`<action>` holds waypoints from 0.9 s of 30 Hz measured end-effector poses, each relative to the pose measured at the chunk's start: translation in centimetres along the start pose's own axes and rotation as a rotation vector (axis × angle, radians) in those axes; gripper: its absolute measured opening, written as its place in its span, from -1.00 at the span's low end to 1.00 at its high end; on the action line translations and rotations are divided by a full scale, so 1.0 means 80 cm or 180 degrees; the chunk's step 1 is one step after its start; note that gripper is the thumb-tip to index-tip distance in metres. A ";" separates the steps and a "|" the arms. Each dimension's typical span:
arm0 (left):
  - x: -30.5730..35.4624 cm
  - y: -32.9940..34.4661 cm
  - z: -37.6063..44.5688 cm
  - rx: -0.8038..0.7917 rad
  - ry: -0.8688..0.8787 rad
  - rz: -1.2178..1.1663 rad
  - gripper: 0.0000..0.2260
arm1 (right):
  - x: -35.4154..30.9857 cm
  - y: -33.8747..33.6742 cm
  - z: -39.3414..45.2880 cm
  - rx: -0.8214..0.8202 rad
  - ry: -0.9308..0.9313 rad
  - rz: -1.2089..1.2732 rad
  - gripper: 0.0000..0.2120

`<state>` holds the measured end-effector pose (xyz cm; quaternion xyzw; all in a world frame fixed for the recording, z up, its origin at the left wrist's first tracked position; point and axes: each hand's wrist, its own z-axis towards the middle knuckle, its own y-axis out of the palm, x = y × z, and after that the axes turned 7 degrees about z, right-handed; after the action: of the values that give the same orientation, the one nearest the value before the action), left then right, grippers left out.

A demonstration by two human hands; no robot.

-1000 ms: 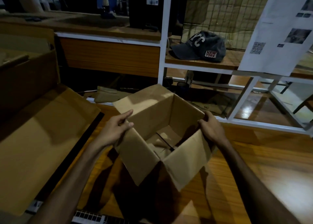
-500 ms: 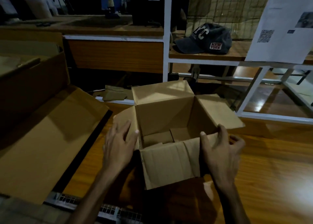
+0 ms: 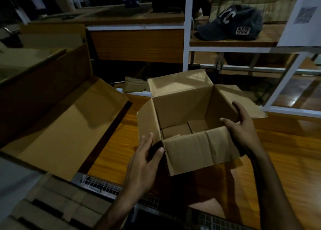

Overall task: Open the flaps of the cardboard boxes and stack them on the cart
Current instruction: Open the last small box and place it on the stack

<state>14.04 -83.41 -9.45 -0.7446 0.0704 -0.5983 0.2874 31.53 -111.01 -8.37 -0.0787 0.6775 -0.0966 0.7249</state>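
Small cardboard box (image 3: 189,125) sat on the wooden tabletop (image 3: 278,160), all four flaps folded out, empty inside. Right hand (image 3: 241,130) gripped the right wall, thumb hooked over the rim, fingers curled on the outside, likely to steady it. Left hand (image 3: 144,162) had straight fingers beside the near-left corner; contact unclear. Looked set for a two-handed lift. Bigger open box (image 3: 57,118) lay to the left, wire mesh (image 3: 102,186) at the near edge.
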 end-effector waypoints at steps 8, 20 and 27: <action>0.032 -0.016 0.040 -0.0135 0.0489 0.0159 -0.28 | -0.006 0.018 -0.041 0.0233 0.0111 0.0289 -0.23; 0.020 -0.041 0.165 0.0218 0.0966 0.0266 -0.54 | -0.026 0.113 -0.103 0.1107 0.0127 0.0525 -0.20; -0.006 -0.058 0.231 0.0047 0.1193 -0.0166 -0.51 | -0.040 0.177 -0.116 0.1608 0.0101 0.0427 -0.23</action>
<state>29.98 -73.03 -9.66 -0.6196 0.0989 -0.7343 0.2591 22.55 -96.36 -9.35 0.1514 0.6469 -0.2157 0.7156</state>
